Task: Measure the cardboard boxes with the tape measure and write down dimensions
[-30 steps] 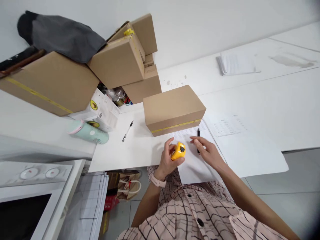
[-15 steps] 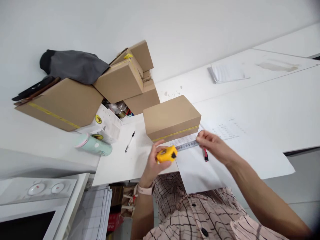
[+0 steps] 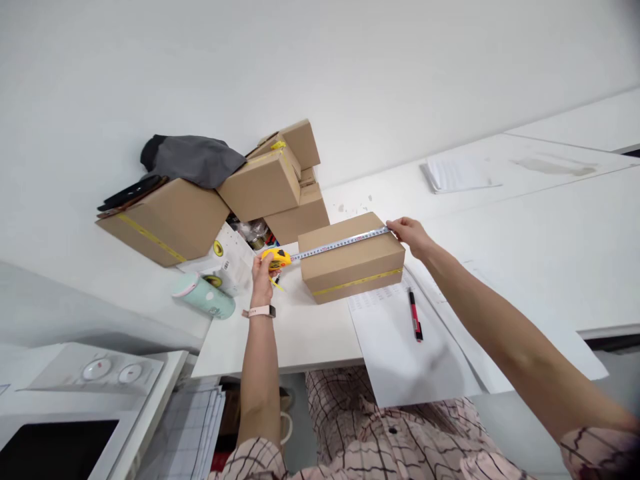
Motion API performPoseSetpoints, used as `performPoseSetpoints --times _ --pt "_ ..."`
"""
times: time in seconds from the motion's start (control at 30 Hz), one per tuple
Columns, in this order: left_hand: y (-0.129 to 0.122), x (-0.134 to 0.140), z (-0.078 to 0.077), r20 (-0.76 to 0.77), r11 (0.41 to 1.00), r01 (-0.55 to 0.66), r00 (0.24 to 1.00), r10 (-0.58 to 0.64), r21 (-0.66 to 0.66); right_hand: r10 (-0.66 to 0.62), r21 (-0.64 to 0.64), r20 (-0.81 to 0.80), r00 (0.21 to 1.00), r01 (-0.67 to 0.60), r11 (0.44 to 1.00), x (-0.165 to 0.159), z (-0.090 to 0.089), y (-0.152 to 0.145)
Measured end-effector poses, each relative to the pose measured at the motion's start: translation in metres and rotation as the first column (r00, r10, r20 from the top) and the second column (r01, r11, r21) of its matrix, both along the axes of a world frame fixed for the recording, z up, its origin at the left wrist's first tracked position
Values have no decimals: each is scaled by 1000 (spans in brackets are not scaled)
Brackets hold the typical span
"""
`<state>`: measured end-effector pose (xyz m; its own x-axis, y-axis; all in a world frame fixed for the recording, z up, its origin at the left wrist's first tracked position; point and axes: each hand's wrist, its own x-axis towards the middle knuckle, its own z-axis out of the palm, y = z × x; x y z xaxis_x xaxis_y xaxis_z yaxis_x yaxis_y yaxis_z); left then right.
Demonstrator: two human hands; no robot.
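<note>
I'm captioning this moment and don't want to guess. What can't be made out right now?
All in the head view:
Tip of the tape blade: hidden by the right hand.
Its figures: too small to read surely.
Print on the paper: too small, partly hidden by the cardboard box.
Box contents: hidden by its faces.
White appliance: cut off by the left and bottom edges.

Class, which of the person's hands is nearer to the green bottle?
Left. The left hand, holding the yellow tape measure, is a little right of the bottle; the right hand is farther off, at the right end of the cardboard box.
</note>
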<state>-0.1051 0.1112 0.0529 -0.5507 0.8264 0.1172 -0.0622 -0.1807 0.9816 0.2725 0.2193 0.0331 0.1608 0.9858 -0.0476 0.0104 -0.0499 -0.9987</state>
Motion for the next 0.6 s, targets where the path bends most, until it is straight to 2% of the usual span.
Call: performPoseSetpoints --times 0.1,0.23,0.47,0.6 --pt "6 9 -5 -10 999 48 999 -48 -7 19 2 56 998 -19 1000 -11 -5 -5" --pt "7 13 -9 -18 998 68 998 -68 -16 36 -28 91 995 -34 999 -10 -8 -6" --pt "2 1 -5 -45 991 120 991 -123 -55 77 -119 143 987 -60 991 -5 -11 -8" --pt "2 -7 -2 -55 991 106 992 -111 -78 117 -163 163 980 -90 982 -4 -7 -13"
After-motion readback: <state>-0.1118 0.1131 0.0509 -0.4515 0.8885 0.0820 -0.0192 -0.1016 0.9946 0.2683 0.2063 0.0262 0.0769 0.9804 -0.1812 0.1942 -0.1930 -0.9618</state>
